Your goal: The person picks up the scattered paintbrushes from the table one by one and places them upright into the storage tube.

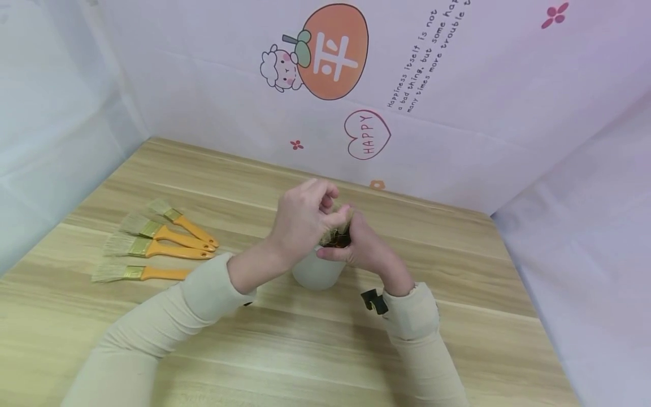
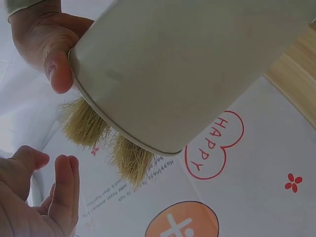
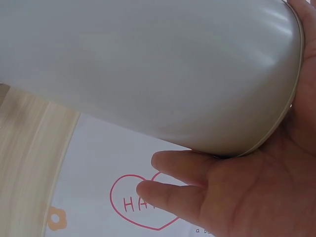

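A white cup (image 1: 315,274) stands on the wooden table (image 1: 305,350), with brushes in it, bristles (image 1: 337,230) up. My right hand (image 1: 366,249) holds the cup at its rim, thumb on the near wall. In the right wrist view the palm of the right hand (image 3: 256,197) lies against the rim of the cup (image 3: 148,64). My left hand (image 1: 305,217) hovers over the bristles. In the left wrist view the left hand (image 2: 44,202) has loose fingers and holds nothing, just beside the tan bristles (image 2: 128,158) that stick out of the cup (image 2: 197,64). The right hand's thumb (image 2: 57,74) shows at the rim.
Several orange-handled brushes (image 1: 152,243) lie side by side on the table at the left, bristles pointing left. A white printed backdrop (image 1: 366,133) closes the back, and sheets close both sides. Bare wood lies in front of the cup.
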